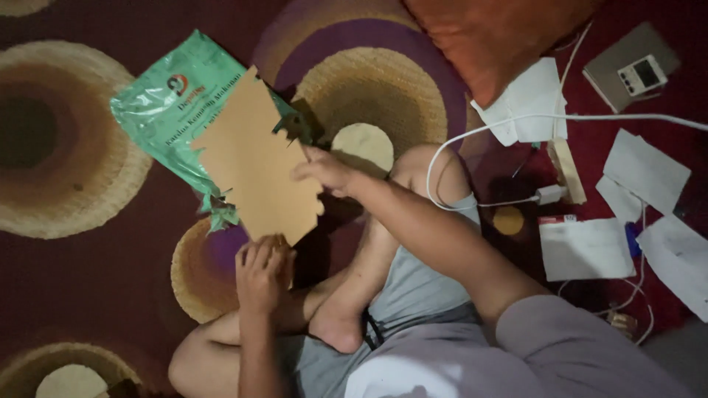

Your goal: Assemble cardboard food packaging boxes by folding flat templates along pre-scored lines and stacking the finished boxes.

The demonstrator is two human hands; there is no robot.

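Held over the lap above the carpet, the brown cardboard sheet is pinched at its right edge by the right hand and gripped below by the closed left hand, seemingly; an uneven pull might tear it

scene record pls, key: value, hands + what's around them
setting: patterned carpet, dim light, person seated cross-legged
left hand: grips lower edge of brown cardboard sheet
right hand: holds the sheet's right edge
cardboard: flat, notched edges, held above the carpet
under cardboard: green plastic bag, torn open
right side: white cable, white charger plug, loose white papers, small white digital device
top: orange cushion
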